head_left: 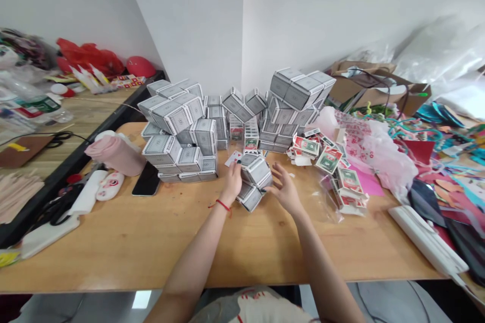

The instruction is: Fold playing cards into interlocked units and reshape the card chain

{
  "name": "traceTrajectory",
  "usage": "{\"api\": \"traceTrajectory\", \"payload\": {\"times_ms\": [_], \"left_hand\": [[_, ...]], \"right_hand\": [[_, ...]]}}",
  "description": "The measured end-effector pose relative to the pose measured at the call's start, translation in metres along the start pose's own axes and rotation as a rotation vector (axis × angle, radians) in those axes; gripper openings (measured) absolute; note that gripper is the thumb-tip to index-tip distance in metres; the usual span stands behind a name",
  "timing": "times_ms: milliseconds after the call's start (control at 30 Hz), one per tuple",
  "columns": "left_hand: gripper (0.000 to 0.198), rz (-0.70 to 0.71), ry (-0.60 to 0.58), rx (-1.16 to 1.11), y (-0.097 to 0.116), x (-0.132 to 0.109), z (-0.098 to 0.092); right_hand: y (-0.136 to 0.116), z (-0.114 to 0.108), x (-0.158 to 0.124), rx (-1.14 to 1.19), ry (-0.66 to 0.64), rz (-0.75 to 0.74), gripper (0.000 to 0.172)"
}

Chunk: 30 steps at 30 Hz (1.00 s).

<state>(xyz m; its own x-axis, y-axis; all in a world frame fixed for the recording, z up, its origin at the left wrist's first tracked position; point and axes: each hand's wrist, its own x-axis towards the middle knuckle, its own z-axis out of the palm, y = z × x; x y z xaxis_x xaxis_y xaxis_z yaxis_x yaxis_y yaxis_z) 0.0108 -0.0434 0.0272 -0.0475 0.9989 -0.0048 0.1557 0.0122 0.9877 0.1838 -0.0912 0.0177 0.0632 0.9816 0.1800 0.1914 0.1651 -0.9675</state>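
Note:
My left hand [232, 183] holds the left side of a small cluster of grey-and-white cubes folded from playing cards [256, 170]. The cluster sits tilted just above or on the table; which of these I cannot tell. At its right side is my right hand [285, 187], fingers spread, its thumb close to or touching the lower cubes. Loose playing cards [232, 158] lie flat behind the left fingers. Farther back, more card cubes are stacked in a left pile [178, 126], a right pile [290, 106] and a bridging piece [238, 106] between them.
Opened card boxes [348, 184] and a crumpled plastic bag [367, 141] lie to the right, near a white elongated case [428, 242]. On the left are a pink cup [115, 154], a phone [147, 180] and a white glue gun [87, 194]. A wall stands behind the wooden table [151, 242].

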Motion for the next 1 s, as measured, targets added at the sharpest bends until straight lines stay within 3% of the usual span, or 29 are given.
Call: {"api": "traceTrajectory", "payload": {"times_ms": [133, 267, 367, 533, 700, 867, 933, 1000], "left_hand": [[0.031, -0.256, -0.099, -0.449, -0.007, 0.001, 0.004], [0.025, -0.271, -0.056, -0.591, -0.012, -0.004, 0.008], [0.026, -0.281, -0.048, -0.624, -0.013, -0.006, 0.008], [0.028, -0.339, -0.092, -0.83, -0.002, -0.014, 0.001], [0.03, -0.31, -0.141, -1.012, 0.01, -0.022, -0.005], [0.026, -0.239, -0.147, -0.972, 0.01, -0.026, -0.007], [0.026, -0.223, -0.168, -0.934, 0.012, -0.029, -0.007], [0.029, -0.202, -0.202, -0.893, 0.016, -0.032, -0.007]], "right_hand": [[0.011, 0.014, -0.008, 0.268, -0.075, 0.156, 0.073], [0.005, 0.03, -0.011, 0.418, 0.004, 0.219, 0.068], [-0.004, 0.033, -0.012, 0.451, -0.025, 0.224, 0.067], [-0.01, 0.026, -0.014, 0.387, -0.021, 0.165, 0.074], [-0.01, 0.021, -0.013, 0.315, -0.002, 0.054, 0.077], [-0.014, 0.02, -0.014, 0.119, 0.146, -0.033, 0.081], [-0.021, 0.019, -0.015, 0.01, 0.165, -0.106, 0.074], [-0.03, 0.019, -0.017, -0.053, 0.091, -0.173, 0.06]]}}
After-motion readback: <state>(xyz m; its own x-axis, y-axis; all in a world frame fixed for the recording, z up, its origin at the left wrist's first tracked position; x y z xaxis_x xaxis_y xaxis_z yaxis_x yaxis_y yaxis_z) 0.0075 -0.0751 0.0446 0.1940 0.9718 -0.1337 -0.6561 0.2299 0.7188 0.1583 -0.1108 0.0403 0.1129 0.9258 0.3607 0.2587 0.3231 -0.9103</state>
